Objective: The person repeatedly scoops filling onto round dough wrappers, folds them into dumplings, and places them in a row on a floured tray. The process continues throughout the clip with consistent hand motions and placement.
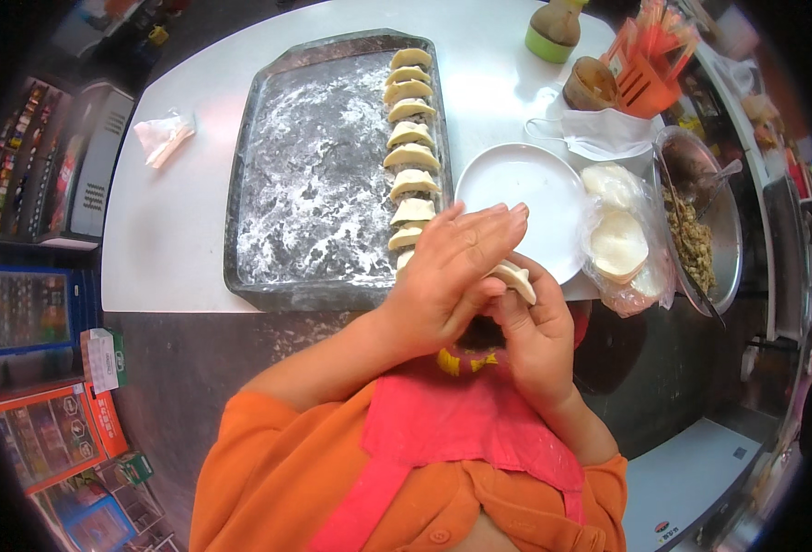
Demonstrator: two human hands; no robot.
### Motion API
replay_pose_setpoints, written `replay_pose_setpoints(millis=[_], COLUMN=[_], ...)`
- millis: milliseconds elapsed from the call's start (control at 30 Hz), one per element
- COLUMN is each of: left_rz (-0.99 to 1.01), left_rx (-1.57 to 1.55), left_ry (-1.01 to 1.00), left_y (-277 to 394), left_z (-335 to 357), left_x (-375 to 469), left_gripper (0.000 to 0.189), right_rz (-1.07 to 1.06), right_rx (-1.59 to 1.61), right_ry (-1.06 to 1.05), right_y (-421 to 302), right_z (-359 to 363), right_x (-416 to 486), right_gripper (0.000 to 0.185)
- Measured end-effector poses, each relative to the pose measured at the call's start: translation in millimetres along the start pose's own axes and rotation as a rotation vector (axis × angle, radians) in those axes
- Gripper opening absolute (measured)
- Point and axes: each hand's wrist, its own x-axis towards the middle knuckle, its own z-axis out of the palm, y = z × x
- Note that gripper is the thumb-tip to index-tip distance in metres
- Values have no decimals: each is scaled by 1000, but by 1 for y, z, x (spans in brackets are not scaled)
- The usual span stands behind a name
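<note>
Both my hands meet in front of my chest, over the table's near edge. A folded dumpling (514, 279) is held at the fingers of my right hand (537, 317), and my left hand (450, 276) lies against it with its fingers stretched out together. Left of them, a floured dark metal tray (316, 172) bears a column of several folded dumplings (413, 155) along its right side; my left hand hides the column's near end. Beyond my hands is a white round plate (519, 186). A stack of round dough wrappers (618, 245) rests on a plastic bag right of the plate.
A metal bowl (723, 255) with minced filling (689, 241) and a spoon stands at the right. Behind the plate are a face mask (602, 131), a brown cup (590, 84), an orange basket (644, 86) and a green-bottomed bottle (553, 34). Crumpled paper (164, 138) lies at the left.
</note>
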Motion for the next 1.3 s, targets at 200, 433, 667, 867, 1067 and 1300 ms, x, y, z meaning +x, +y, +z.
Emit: replay_pose_setpoints(millis=[200, 433, 667, 867, 1067, 1300], left_rz=[-171, -431, -428, -290, -147, -256], left_rx=[-104, 81, 424, 527, 560, 573], left_ry=[-125, 16, 70, 62, 72, -60], left_y=[-9, -158, -258, -275, -297, -306], left_z=[-45, -99, -99, -89, -89, -96], left_x=[20, 127, 167, 158, 155, 159], left_gripper=[32, 24, 26, 23, 18, 34], right_rz=[14, 13, 30, 57, 87, -293], right_rx=[-133, -247, -239, -240, -229, -490], right_ry=[-93, 36, 152, 250, 235, 513], right_y=[-9, -24, -20, -19, -19, -70], right_z=[-6, -33, -47, -58, -73, -114], right_x=[5, -5, -22, -32, -28, -46], right_gripper=[44, 40, 39, 37, 33, 18])
